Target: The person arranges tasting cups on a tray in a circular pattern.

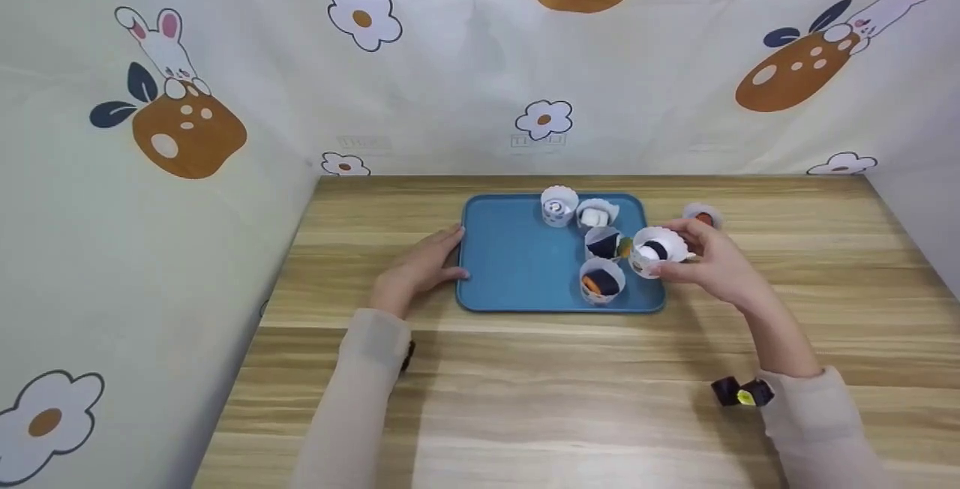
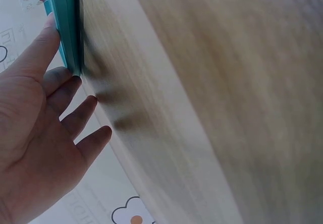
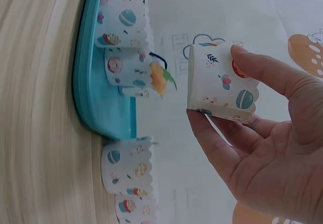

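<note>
My right hand [image 1: 712, 264] grips a patterned white paper cup [image 3: 219, 80] between thumb and fingers. It holds the cup above the right side of a blue tray [image 1: 517, 249]. Inside this cup is a white piece with a black band [image 1: 655, 250]. At the tray's left edge, my left hand [image 1: 416, 268] rests its thumb and fingertips against the rim, fingers loosely extended. Paper cups stand on the tray's right half: one with a silvery-white piece [image 1: 556, 208], one with white pieces [image 1: 595, 217], one with a dark piece [image 1: 601, 246] and one with a black-and-orange piece [image 1: 601, 282].
Beyond my right hand, a paper cup with a reddish piece [image 1: 703, 217] stands off the tray on the wooden table [image 1: 525, 391]. The right wrist view shows two paper cups [image 3: 127, 168] beside the tray. A dark object with a yellow-green patch [image 1: 745, 397] is by my right sleeve.
</note>
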Tool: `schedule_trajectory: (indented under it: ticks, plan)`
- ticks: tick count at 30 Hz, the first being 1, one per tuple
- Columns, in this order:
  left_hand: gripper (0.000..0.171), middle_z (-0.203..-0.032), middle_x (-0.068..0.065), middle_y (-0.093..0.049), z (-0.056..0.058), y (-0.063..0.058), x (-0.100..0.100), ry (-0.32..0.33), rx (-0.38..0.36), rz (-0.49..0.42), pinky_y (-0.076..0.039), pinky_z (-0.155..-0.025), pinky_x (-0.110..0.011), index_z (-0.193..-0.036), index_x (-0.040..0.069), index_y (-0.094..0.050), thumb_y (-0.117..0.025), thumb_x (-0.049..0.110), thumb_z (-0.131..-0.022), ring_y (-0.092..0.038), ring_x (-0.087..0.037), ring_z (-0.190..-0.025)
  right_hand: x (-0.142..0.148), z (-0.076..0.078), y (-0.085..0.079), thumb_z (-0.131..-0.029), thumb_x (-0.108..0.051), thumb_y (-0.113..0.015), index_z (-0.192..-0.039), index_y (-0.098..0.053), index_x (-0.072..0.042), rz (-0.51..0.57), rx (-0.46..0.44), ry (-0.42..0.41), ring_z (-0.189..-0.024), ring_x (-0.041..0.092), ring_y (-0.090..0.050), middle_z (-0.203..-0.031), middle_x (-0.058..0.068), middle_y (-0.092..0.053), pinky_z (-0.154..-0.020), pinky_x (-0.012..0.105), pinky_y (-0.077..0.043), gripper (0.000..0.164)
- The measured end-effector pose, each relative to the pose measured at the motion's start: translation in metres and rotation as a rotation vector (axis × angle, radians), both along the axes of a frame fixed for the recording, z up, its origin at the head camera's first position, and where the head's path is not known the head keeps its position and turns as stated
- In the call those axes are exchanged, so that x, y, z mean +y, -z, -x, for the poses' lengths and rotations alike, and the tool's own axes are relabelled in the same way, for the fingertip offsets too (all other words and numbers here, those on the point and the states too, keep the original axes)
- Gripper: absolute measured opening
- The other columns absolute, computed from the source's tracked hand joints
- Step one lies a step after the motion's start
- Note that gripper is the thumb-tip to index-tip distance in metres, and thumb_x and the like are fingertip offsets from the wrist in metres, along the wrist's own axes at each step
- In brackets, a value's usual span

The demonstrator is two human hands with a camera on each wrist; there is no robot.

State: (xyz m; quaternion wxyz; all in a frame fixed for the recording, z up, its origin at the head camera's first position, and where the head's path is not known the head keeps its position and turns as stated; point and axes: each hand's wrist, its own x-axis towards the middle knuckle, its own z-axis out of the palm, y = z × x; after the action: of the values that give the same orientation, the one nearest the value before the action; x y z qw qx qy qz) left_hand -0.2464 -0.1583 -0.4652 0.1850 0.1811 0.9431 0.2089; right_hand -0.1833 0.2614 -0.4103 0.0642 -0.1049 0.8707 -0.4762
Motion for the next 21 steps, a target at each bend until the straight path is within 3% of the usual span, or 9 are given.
schedule_trajectory:
  ticks: [7, 14, 21]
  plan:
    - [0.081, -0.169, -0.01, -0.015, 0.0, -0.001, 0.0, 0.001, -0.006, 0.0, -0.015, -0.129, -0.044, -0.16, 0.009, -0.018, -0.063, 0.036, -0.098, -0.015, -0.03, -0.156, -0.019, 0.004, 0.002, -0.085, -0.013, -0.079, -0.133, -0.054, 0.004, 0.013, 0.008, -0.035, -0.102, 0.01, -0.06, -0.126, 0.022, -0.062, -0.082, 0.013, -0.051, 0.057]
    - [0.081, -0.168, -0.012, -0.017, 0.004, 0.0, 0.001, 0.026, 0.013, 0.041, -0.017, -0.128, -0.044, -0.159, 0.006, -0.019, -0.063, 0.035, -0.097, -0.017, -0.032, -0.155, -0.037, 0.007, 0.005, -0.084, -0.01, -0.079, -0.133, -0.054, 0.004, 0.067, -0.003, -0.068, -0.103, 0.01, -0.061, -0.127, 0.022, -0.063, -0.083, 0.012, -0.05, 0.057]
    - [0.082, -0.168, -0.012, -0.017, 0.003, 0.0, 0.001, 0.026, 0.018, 0.049, -0.017, -0.128, -0.044, -0.159, 0.006, -0.02, -0.064, 0.036, -0.097, -0.018, -0.031, -0.155, -0.054, 0.012, 0.011, -0.085, -0.013, -0.079, -0.132, -0.054, 0.003, 0.075, -0.025, -0.093, -0.11, 0.026, -0.06, -0.128, 0.021, -0.063, -0.084, 0.015, -0.05, 0.056]
